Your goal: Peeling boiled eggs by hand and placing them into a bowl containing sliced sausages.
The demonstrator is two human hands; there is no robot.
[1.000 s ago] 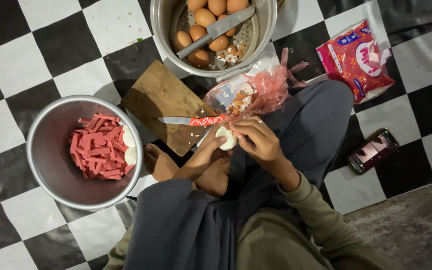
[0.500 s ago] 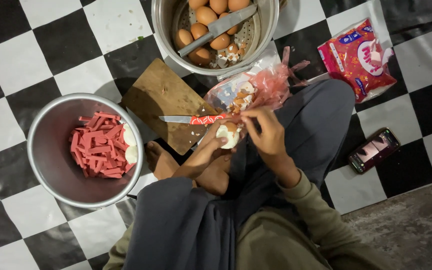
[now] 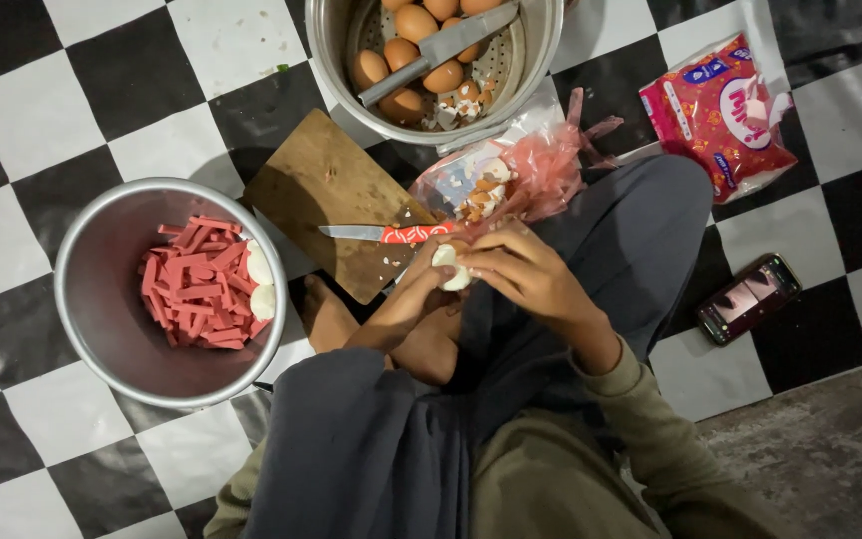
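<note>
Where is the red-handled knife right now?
In the head view, the red-handled knife lies flat on the wooden cutting board, near the centre, blade pointing toward the metal bowl of pink sausage strips, its handle just above the hands peeling a white egg.

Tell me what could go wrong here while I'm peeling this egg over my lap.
The egg sits between both hands, left hand and right hand, above your lap, so a slippery grip could drop it onto cloth or floor. The knife lies on the cutting board close to your bare foot; a nudge might slide it off. Shell bits could miss the plastic bag.
</note>
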